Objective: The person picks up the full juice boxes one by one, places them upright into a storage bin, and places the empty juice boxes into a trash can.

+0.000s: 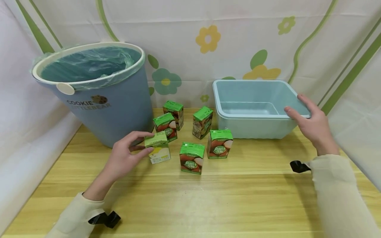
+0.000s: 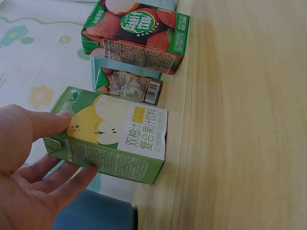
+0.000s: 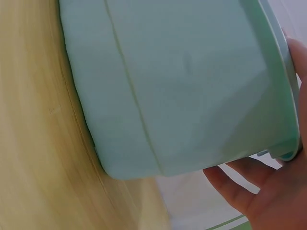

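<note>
My left hand (image 1: 126,153) pinches a green and yellow juice carton (image 1: 157,148) near its top, beside the blue bin. In the left wrist view, the thumb lies on the printed front of this carton (image 2: 120,127) and the other fingers are behind it. My right hand (image 1: 317,124) holds the right end of a light blue plastic tub (image 1: 253,127) by the rim. From the right wrist, fingers (image 3: 230,189) show against the end of the tub (image 3: 168,91). The tub's visible inside holds nothing.
Red-fronted juice cartons stand between the hands: one in front (image 1: 191,158), one near the tub (image 1: 219,145), one behind the held carton (image 1: 166,127). Two brown-sided cartons (image 1: 203,122) stand farther back. A blue lined bin (image 1: 119,109) stands left, before a flowered cloth (image 1: 184,43).
</note>
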Demonstrator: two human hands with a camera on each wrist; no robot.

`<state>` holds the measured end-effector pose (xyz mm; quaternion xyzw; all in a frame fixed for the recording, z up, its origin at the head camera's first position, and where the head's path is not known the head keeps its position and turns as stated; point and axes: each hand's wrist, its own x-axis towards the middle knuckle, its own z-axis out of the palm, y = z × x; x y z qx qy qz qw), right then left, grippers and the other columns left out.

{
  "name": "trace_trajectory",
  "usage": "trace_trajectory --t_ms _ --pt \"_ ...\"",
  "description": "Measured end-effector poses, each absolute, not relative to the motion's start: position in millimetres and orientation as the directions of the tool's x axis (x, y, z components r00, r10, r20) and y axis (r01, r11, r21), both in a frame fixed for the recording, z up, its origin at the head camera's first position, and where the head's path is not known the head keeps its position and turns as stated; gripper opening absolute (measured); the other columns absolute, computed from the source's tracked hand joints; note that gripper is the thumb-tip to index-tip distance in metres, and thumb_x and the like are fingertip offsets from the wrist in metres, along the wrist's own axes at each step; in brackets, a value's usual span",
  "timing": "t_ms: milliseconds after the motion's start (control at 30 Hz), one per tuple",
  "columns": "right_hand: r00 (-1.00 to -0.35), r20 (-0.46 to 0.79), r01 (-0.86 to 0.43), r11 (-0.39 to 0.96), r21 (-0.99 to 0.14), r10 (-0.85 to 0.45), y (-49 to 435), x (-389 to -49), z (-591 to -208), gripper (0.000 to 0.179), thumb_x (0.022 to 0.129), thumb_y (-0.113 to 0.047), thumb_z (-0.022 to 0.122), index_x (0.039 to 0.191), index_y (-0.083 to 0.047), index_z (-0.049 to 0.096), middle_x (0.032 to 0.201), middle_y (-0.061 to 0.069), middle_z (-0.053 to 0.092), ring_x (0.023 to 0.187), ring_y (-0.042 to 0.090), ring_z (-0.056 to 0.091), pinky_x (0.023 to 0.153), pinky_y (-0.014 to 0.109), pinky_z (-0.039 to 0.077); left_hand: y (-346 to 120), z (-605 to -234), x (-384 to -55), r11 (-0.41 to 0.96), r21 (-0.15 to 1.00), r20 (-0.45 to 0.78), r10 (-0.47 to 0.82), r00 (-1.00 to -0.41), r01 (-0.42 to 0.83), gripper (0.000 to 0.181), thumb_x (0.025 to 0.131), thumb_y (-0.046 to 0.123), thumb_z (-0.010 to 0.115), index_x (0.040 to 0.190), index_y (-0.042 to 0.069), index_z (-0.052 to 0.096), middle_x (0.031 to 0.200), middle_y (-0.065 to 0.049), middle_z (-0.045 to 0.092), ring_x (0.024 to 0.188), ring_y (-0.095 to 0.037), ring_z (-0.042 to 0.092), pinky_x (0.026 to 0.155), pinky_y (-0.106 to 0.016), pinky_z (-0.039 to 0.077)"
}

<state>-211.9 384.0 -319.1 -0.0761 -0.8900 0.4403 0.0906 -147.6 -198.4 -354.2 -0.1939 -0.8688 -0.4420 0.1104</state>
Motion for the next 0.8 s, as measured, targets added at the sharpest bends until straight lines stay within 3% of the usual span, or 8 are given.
trace_trajectory --t_ms 100,167,233,267,367,433,500,800 --pt "-0.969 0.107 0.045 0.584 -0.81 0.222 384.0 -211.3 -321.4 0.079 0.101 -0.056 0.065 0.168 -0.045 0.024 0.171 -0.035 0.014 0.166 0.016 0.009 0.125 0.021 0.031 -199.3 -354.5 -148.1 0.502 0.772 0.323 0.22 -0.92 0.391 0.041 0.095 0.008 0.079 0.134 0.019 0.071 0.137 -0.004 0.067 0.123 -0.004 0.063 0.092 -0.015 0.059" --pt "-0.968 0.113 0.036 0.57 -0.821 0.224 384.0 -210.6 -322.4 0.078 0.102 -0.053 0.065 0.168 -0.043 0.025 0.171 -0.035 0.015 0.165 0.013 0.013 0.104 0.005 0.039 -199.5 -354.4 -148.2 0.49 0.789 0.306 0.209 -0.929 0.37 0.04 0.096 0.008 0.079 0.134 0.018 0.071 0.137 -0.004 0.066 0.121 0.002 0.062 0.091 -0.016 0.059" --pt "-0.967 0.12 0.026 0.56 -0.828 0.223 384.2 -209.4 -323.5 0.077 0.103 -0.05 0.065 0.168 -0.04 0.026 0.172 -0.033 0.016 0.163 0.009 0.015 0.083 -0.003 0.038 -199.1 -353.8 -148.0 0.476 0.805 0.293 0.201 -0.935 0.354 0.04 0.095 0.007 0.079 0.133 0.016 0.071 0.136 -0.004 0.066 0.119 0.006 0.06 0.09 -0.017 0.06" --pt "-0.968 0.124 0.019 0.553 -0.833 0.22 384.5 -208.7 -324.1 0.076 0.103 -0.048 0.065 0.168 -0.039 0.027 0.172 -0.032 0.016 0.162 0.006 0.016 0.081 -0.003 0.038 -198.8 -353.5 -147.9 0.469 0.812 0.288 0.196 -0.937 0.348 0.039 0.095 0.007 0.079 0.133 0.015 0.071 0.136 -0.005 0.066 0.118 0.007 0.06 0.09 -0.017 0.061" --pt "-0.967 0.134 0.003 0.537 -0.844 0.215 384.7 -205.1 -326.1 0.075 0.104 -0.043 0.065 0.169 -0.034 0.028 0.173 -0.03 0.017 0.146 0.002 0.04 0.079 -0.001 0.045 -197.9 -352.6 -147.1 0.445 0.833 0.275 0.184 -0.944 0.329 0.038 0.095 0.006 0.079 0.131 0.013 0.072 0.134 -0.007 0.066 0.117 0.007 0.061 0.089 -0.018 0.061" --pt "-0.965 0.141 -0.003 0.531 -0.848 0.22 385.1 -202.4 -327.7 0.075 0.105 -0.04 0.066 0.169 -0.033 0.029 0.174 -0.029 0.018 0.123 -0.005 0.052 0.077 0.001 0.048 -197.3 -352.2 -146.8 0.433 0.842 0.271 0.177 -0.946 0.322 0.037 0.095 0.007 0.08 0.13 0.013 0.073 0.134 -0.008 0.067 0.117 0.006 0.061 0.089 -0.019 0.061" --pt "-0.963 0.145 -0.006 0.522 -0.853 0.227 385.2 -200.3 -328.8 0.074 0.105 -0.038 0.066 0.169 -0.032 0.029 0.174 -0.028 0.02 0.099 -0.008 0.053 0.074 0.003 0.051 -196.8 -352.0 -146.6 0.426 0.848 0.268 0.168 -0.949 0.315 0.036 0.095 0.008 0.08 0.129 0.013 0.074 0.133 -0.008 0.067 0.118 0.006 0.062 0.09 -0.019 0.061" --pt "-0.961 0.155 -0.014 0.519 -0.855 0.229 387.1 -200.9 -329.4 0.073 0.104 -0.036 0.068 0.168 -0.035 0.031 0.173 -0.028 0.021 0.093 -0.011 0.056 0.073 0.004 0.053 -195.7 -353.9 -145.9 0.41 0.864 0.261 0.135 -0.956 0.293 0.035 0.094 0.011 0.081 0.129 0.013 0.073 0.134 -0.006 0.068 0.121 0.005 0.062 0.091 -0.017 0.06"
